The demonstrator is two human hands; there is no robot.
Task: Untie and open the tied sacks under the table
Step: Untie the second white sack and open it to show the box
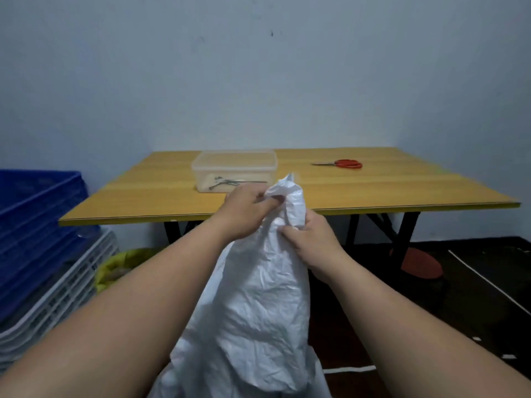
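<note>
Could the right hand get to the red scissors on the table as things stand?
Probably yes, but not right away. The right hand grips the neck of the white sack, so it must let go first. The scissors lie in the open on the table, with nothing visible between.

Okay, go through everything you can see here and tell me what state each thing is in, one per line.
white sack: upright, mouth bunched closed
left hand: grips the sack's bunched top
right hand: grips the sack's neck just below
clear plastic box: on the table, no lid visible, small metal items inside
red scissors: lying flat on the table, blades closed
yellow sack: on the floor under the table's left side, tie not visible
</note>
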